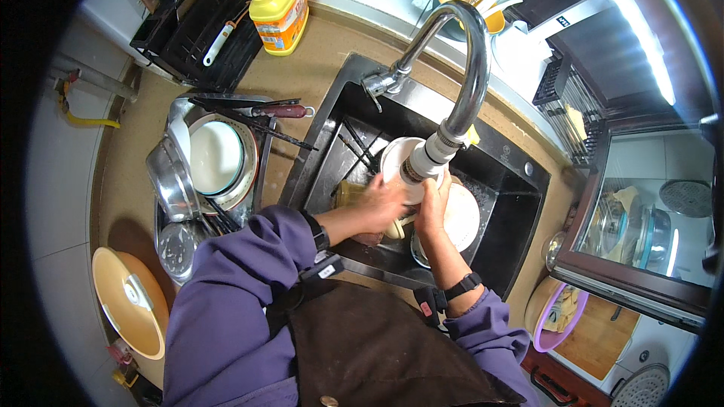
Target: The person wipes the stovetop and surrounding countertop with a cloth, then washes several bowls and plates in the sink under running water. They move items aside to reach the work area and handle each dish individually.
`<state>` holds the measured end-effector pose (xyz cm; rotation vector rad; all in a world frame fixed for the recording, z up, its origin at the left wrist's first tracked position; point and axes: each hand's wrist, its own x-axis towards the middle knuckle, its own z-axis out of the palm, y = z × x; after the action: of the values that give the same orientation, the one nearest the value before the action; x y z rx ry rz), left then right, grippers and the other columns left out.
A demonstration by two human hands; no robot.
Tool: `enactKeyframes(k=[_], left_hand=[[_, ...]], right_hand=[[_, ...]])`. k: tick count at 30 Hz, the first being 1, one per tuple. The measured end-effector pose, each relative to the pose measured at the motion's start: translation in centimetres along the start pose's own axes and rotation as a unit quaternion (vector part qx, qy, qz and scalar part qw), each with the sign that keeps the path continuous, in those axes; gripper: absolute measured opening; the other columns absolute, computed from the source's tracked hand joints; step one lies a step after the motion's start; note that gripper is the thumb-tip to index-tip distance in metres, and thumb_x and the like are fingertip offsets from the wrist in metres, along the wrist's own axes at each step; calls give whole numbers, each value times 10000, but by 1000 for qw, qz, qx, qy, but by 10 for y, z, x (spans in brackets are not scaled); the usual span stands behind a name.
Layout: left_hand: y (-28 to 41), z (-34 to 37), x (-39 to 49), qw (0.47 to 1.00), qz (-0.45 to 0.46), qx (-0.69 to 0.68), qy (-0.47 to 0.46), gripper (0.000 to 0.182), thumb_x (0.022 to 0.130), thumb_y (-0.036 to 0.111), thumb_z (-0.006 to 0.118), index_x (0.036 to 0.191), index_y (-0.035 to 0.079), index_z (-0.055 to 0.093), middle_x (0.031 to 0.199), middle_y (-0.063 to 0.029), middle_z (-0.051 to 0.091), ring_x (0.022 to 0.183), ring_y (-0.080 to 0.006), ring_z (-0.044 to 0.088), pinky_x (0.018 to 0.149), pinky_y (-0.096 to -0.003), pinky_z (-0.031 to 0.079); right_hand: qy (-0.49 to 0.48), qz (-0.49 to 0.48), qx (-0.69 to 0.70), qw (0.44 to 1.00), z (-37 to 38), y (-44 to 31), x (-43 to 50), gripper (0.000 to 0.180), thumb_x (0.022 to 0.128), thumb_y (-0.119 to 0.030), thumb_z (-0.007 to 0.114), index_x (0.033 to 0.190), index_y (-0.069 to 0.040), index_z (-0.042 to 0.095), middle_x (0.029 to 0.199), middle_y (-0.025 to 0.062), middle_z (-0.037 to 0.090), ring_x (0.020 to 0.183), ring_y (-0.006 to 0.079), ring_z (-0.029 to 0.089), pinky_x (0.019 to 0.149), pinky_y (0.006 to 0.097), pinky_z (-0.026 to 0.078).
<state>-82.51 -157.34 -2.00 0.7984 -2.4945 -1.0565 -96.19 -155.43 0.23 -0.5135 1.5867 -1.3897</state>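
Note:
Under the chrome faucet (475, 68) with its white spray head, both my hands are at a white bowl (396, 155) inside the black sink (512, 203). My right hand (435, 203) grips the bowl's side. Motion blurs my left hand (382, 203) at the bowl's near left; whether it holds a cloth cannot be told. A white plate (462, 217) lies to the right of my hands, partly hidden by my forearm. Dark chopsticks (356, 150) lie on the sink floor at the left. Part of a yellowish container (348, 193) shows beside my left wrist.
Left of the sink, a metal tray (261, 158) holds stacked bowls (215, 157), a steel pot (169, 181) and a red-handled utensil (285, 111). Behind stand a yellow detergent jug (280, 11) and a black knife rack (192, 28). An open window frame (588, 203) juts in at right.

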Motion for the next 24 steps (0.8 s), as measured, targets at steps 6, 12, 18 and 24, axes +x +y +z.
enactKeyframes(k=[6,12,18,24], left_hand=[[-3,-29,8,987,30,157,-25,300,785,128,546,1074,47,555,1107,-150,571,1100,-277,515,1029,-470,274],[8,-25,10,988,-23,12,150,75,742,115,522,770,99,590,742,-93,617,759,-233,618,824,-406,474],[2,-22,13,960,155,175,154,90,738,107,535,808,98,591,784,-71,611,809,-237,607,892,-405,424],[0,-21,15,980,63,136,129,231,772,109,509,988,106,591,967,-103,623,920,-269,596,924,-415,403]], right_hand=[[-60,85,-8,995,5,-21,-8,642,736,-119,475,1340,1,292,1194,163,454,1042,247,489,894,304,400],[7,42,68,997,15,-12,-14,566,712,-133,518,1254,-72,364,1099,141,497,903,245,538,694,374,493],[-25,88,73,993,12,-16,-9,426,734,-145,494,1151,-93,427,1027,111,504,864,244,562,638,357,518],[2,28,70,997,13,-19,-6,533,728,-121,482,1250,-68,384,1028,120,519,870,203,560,652,292,499]])
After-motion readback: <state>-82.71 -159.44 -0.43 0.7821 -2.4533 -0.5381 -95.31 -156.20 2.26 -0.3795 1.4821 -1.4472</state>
